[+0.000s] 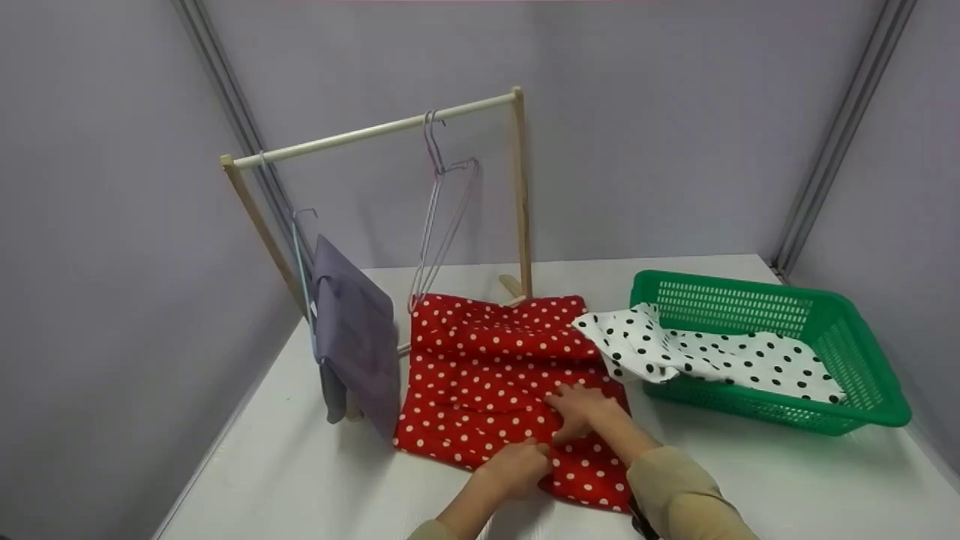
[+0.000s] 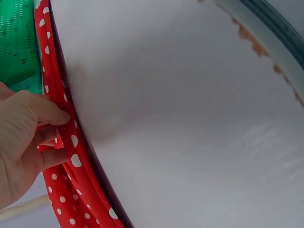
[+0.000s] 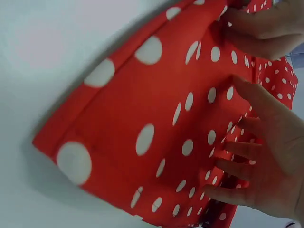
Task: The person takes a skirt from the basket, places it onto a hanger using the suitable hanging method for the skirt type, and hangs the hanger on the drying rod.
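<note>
A red cloth with white polka dots (image 1: 480, 375) lies spread and slightly wrinkled on the white table. At its near edge my left hand (image 1: 517, 469) pinches the fabric; in the left wrist view the thumb of that hand (image 2: 23, 133) lies over the hem and the fingers are beneath it. My right hand (image 1: 581, 412) rests on the cloth a little farther in, to the right of the left one. Its fingers (image 3: 244, 149) are spread out over the dotted fabric in the right wrist view, gripping nothing.
A green plastic basket (image 1: 862, 360) stands at the right, with a white black-dotted cloth (image 1: 630, 341) draped over its near-left rim. Behind is a wooden rack (image 1: 523, 202) with wire hangers (image 1: 431, 232) on its rail. A grey-purple garment (image 1: 356, 330) hangs at the left.
</note>
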`<state>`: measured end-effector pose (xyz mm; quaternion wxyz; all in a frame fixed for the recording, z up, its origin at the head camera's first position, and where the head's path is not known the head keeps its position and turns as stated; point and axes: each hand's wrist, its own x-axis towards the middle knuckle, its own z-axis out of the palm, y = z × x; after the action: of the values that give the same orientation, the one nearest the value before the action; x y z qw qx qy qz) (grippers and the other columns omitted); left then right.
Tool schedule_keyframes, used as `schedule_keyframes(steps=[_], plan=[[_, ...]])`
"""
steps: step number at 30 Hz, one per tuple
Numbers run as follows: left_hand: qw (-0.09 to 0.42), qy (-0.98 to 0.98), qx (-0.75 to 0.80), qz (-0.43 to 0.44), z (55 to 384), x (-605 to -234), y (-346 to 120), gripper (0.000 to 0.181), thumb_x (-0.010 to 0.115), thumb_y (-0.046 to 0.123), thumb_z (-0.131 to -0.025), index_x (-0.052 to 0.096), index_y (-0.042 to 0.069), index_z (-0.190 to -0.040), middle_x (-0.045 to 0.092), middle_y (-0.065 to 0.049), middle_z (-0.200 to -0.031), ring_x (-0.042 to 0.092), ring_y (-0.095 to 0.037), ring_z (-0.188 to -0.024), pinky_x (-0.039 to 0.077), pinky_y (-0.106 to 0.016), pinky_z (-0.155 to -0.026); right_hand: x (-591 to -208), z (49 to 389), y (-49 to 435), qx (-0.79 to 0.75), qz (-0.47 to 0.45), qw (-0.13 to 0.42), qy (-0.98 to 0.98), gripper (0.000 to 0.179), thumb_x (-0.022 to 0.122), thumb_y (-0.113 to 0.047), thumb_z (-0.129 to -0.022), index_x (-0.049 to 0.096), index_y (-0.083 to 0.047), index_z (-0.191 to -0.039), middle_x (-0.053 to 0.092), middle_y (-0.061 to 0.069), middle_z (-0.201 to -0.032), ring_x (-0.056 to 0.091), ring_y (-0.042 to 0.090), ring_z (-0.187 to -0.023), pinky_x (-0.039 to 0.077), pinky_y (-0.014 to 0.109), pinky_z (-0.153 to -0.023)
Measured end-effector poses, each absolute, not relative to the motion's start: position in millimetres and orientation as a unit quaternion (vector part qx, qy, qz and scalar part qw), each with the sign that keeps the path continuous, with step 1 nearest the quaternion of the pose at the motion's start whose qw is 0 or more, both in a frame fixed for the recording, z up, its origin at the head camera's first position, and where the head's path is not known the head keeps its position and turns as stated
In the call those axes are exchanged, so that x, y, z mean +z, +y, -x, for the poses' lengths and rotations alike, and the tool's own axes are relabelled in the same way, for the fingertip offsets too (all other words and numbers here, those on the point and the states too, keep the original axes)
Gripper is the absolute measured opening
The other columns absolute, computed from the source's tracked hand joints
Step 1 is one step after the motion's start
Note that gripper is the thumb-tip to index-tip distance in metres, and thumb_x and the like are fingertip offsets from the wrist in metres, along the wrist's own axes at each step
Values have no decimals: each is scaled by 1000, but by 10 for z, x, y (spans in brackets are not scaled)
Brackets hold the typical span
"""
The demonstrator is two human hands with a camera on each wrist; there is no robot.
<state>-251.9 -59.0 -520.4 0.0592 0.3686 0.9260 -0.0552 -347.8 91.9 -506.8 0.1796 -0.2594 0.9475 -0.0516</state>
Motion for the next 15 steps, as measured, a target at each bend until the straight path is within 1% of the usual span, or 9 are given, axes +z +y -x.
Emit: schedule_keyframes(steps=[2,5,10,15], plan=[[57,926,-59,-369,2514,-5198,-586,11,68,19,-82,72,19,-92,59,8,-94,51,-6,-82,43,-19,-69,-5076,3471,923,-50,249,188,949,75,74,-40,-72,45,-15,-137,37,14,-140,33,37,-128,31,59,-95],[45,925,-66,-372,2508,-5186,-581,13,69,21,-82,72,19,-94,59,8,-94,52,-6,-82,43,-19,-69,-5080,3480,963,-44,256,175,950,72,75,-36,-71,48,-13,-133,41,14,-134,37,36,-124,33,56,-95],[28,919,-75,-386,2503,-5208,-583,13,68,22,-82,72,18,-93,59,6,-93,53,-8,-82,44,-19,-67,-5072,3478,1063,-39,259,173,949,64,77,-29,-70,53,-11,-126,46,13,-126,43,34,-118,37,53,-93],[33,921,-75,-382,2519,-5232,-582,15,67,20,-84,72,21,-98,60,6,-97,54,-8,-86,45,-20,-71,-5078,3454,1150,-57,254,182,948,62,76,-29,-71,52,-10,-125,43,15,-134,38,37,-124,34,54,-96]])
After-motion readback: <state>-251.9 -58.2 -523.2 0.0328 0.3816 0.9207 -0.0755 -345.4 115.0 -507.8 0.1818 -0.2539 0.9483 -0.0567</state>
